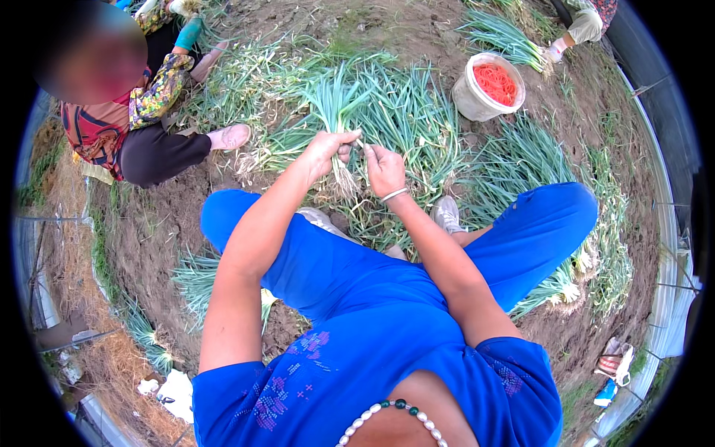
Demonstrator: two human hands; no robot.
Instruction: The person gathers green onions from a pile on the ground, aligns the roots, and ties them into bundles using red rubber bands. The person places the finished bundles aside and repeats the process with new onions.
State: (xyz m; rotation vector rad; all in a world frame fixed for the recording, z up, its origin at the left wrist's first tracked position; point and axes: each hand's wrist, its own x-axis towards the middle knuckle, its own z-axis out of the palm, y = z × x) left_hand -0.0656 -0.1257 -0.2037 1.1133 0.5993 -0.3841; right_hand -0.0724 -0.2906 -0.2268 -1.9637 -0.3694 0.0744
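Observation:
My left hand [328,152] grips a small bunch of green onions [335,109] around its pale lower stalks. The green leaves fan away from me, and the stringy roots [344,180] hang below my fingers. Close beside it, my right hand [386,167] pinches a thin pale piece [360,143] between thumb and forefinger; it looks like an onion stalk, but its far end meets my left fingers and is partly hidden. Beneath and beyond both hands spreads a heap of loose green onions [410,112] on the soil.
A white bucket [468,96] of red rubber bands [495,84] stands at the far right. More onions [519,162] lie by my right-side knee. To the left sits a co-worker [162,134]; another person's gloved hand [554,50] touches a bundle [505,39]. Plastic sheeting [662,184] edges the right.

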